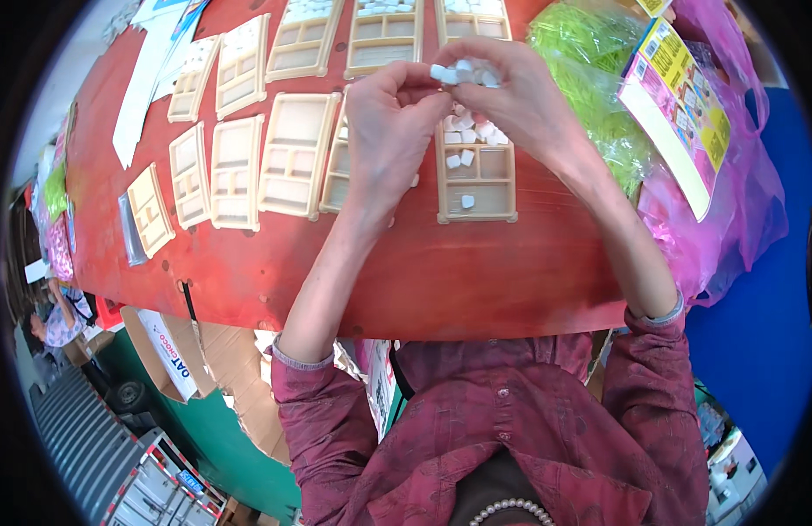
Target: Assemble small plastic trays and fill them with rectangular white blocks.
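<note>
My right hand is cupped around several small white cubes, held above the trays. Close against it, my left hand has its fingers pinched together; whether a cube is between the fingertips is hidden. Below the right hand lies a cream divided tray. White cubes are heaped in its far section, with a few loose ones in the nearer compartments. Another cream tray is partly hidden behind my left hand and wrist.
More cream trays stand in rows on the red table, the far ones partly filled with white cubes. Bright green shredded material in clear plastic and a pink plastic bag lie on the right. White papers are at far left.
</note>
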Tool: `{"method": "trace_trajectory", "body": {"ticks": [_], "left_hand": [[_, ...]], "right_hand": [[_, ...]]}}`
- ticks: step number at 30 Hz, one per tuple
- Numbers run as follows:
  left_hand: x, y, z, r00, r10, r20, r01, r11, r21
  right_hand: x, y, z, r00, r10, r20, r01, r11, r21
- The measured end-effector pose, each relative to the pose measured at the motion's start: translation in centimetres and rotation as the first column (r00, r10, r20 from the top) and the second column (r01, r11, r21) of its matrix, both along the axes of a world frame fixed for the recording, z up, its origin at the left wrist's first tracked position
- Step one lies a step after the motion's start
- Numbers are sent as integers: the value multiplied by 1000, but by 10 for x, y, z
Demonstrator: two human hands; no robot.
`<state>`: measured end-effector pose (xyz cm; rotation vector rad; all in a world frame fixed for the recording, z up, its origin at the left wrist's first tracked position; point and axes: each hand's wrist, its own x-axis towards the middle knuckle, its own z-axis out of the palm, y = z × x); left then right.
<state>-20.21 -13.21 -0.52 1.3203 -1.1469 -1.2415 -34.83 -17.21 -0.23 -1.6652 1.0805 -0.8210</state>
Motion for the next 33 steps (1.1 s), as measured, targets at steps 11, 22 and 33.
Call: {"method": "trace_trajectory", "body": {"ticks": [11, 22, 33], "left_hand": [[106, 12, 4, 961, 267, 67, -270, 962, 44], [127, 19, -15, 777, 296, 555, -269, 954, -132], [123, 26, -10, 750, 322, 578, -310, 943, -123]], "right_hand": [[113, -14, 9, 958, 228, -173, -262, 940, -216], [144, -22, -31, 911, 188, -368, -380, 732, -566], [142, -12, -15, 865, 312, -394, -470, 780, -414]]}}
